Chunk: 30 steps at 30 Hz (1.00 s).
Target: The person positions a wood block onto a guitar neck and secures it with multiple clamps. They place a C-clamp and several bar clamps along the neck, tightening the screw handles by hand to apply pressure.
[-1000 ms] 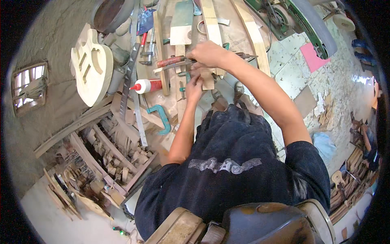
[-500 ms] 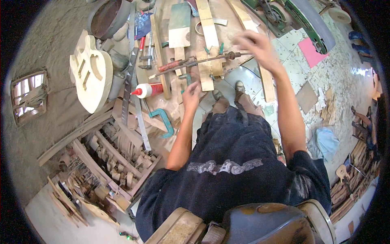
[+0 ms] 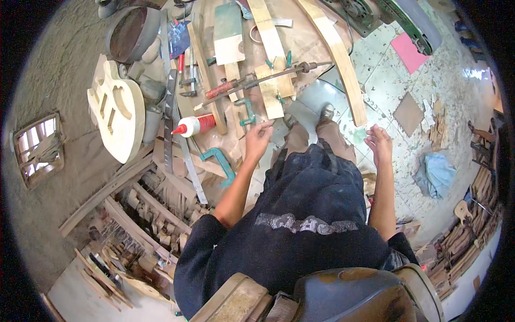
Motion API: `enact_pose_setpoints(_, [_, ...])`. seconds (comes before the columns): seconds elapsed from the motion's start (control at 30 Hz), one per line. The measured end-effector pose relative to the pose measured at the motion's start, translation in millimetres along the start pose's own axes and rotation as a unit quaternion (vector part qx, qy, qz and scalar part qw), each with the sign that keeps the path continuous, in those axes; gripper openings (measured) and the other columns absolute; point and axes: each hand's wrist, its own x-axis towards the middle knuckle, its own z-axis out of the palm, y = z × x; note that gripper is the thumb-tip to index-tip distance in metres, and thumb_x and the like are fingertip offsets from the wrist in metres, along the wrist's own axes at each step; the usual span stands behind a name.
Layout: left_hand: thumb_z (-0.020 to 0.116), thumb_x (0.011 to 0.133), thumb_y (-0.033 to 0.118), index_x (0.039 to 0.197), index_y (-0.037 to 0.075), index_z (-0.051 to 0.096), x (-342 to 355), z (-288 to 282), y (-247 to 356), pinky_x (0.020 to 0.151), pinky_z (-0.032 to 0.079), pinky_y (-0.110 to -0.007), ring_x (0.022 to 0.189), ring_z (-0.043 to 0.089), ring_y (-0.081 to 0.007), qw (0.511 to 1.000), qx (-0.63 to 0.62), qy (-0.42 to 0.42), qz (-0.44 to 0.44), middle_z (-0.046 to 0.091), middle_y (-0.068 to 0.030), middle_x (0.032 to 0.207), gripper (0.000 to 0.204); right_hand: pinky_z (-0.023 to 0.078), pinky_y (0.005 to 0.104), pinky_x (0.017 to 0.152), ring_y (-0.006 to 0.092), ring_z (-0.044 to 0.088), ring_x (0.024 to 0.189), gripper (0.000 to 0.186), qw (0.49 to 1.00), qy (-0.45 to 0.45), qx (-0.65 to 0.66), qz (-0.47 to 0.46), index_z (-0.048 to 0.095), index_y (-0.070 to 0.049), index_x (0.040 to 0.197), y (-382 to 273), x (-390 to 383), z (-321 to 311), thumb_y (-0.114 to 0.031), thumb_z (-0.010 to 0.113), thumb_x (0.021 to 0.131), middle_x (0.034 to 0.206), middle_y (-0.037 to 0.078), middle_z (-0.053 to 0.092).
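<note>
My left hand [image 3: 258, 141] hovers by the bench edge with its fingers stretched toward the right, holding nothing that shows. Just above it are a small green C-clamp [image 3: 248, 111] and the near end of a pale wooden board [image 3: 272, 107]. A long bar clamp [image 3: 250, 84] with a red handle [image 3: 221, 88] lies slantwise across the boards, and more small green clamps [image 3: 289, 59] sit around their joined part. On the right, my right hand [image 3: 380, 145] is empty, its fingers loosely bent and apart, close to the near end of a long wooden strip [image 3: 343, 75].
A glue bottle [image 3: 198, 125] with a red cap lies left of my left hand, above a teal C-clamp [image 3: 219, 162]. A cut guitar body [image 3: 127, 115] stands farther left. Offcuts fill a wooden rack [image 3: 134, 231]. Pink sheet [image 3: 410, 52] and blue cloth [image 3: 435, 174] lie on the floor.
My right hand has dropped from beside the bar clamp's right end to near my right side. My left hand stays close to the bench edge. The view has shifted slightly.
</note>
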Motion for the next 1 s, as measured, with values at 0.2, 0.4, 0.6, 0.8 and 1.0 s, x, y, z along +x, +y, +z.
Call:
enact_pose_setpoints(0.2, [0.062, 0.089, 0.009, 0.113, -0.001, 0.065, -17, 0, 4, 0.064, 0.05, -0.026, 0.07, 0.061, -0.0109, 0.998, 0.029, 0.034, 0.044, 0.067, -0.0069, 0.087, 0.026, 0.053, 0.0277, 0.069, 0.0086, 0.056, 0.068, 0.023, 0.997, -0.077, -0.022, 0.011, 0.061, -0.007, 0.096, 4, 14, 17, -0.03, 0.063, 0.092, 0.084, 0.003, 0.063])
enact_pose_setpoints(0.4, [0.068, 0.082, 0.009, 0.115, 0.001, 0.065, -54, 15, 2, 0.077, 0.051, -0.028, 0.085, 0.064, -0.0122, 0.993, 0.026, 0.108, -0.033, 0.07, -0.0089, 0.096, 0.034, 0.052, 0.0273, 0.069, 0.009, 0.056, 0.067, 0.023, 0.991, -0.128, -0.039, 0.012, 0.061, -0.007, 0.096, 13, 42, -13, -0.03, 0.063, 0.092, 0.083, 0.003, 0.063])
enact_pose_setpoints(0.6, [0.069, 0.079, 0.001, 0.117, 0.002, 0.063, -84, 54, -5, 0.069, 0.053, -0.027, 0.073, 0.065, -0.0133, 0.981, 0.082, 0.172, 0.023, 0.069, -0.0096, 0.095, 0.038, 0.052, 0.0278, 0.069, 0.0102, 0.056, 0.067, 0.021, 0.994, -0.091, -0.017, 0.063, 0.06, -0.009, 0.096, 47, 61, -88, -0.028, 0.064, 0.091, 0.082, 0.003, 0.063])
enact_pose_setpoints(0.8, [0.071, 0.081, 0.01, 0.113, 0.002, 0.066, -106, 75, -23, 0.066, 0.052, -0.028, 0.068, 0.066, -0.0132, 0.967, 0.147, 0.201, 0.051, 0.07, -0.0078, 0.088, 0.033, 0.054, 0.0301, 0.059, 0.0125, 0.056, 0.061, 0.022, 0.994, -0.021, -0.03, 0.108, 0.059, -0.006, 0.093, 109, 84, -175, -0.028, 0.061, 0.092, 0.078, 0.005, 0.062])
enact_pose_setpoints(1.0, [0.065, 0.09, 0.022, 0.111, -0.002, 0.065, -135, 88, -29, 0.062, 0.052, -0.027, 0.066, 0.064, -0.0138, 0.973, 0.039, 0.229, -0.009, 0.07, -0.0106, 0.087, 0.032, 0.049, 0.0285, 0.05, 0.0137, 0.054, 0.054, 0.02, 0.979, -0.056, -0.149, 0.126, 0.059, -0.005, 0.086, 147, 93, -223, -0.024, 0.06, 0.093, 0.069, 0.006, 0.059])
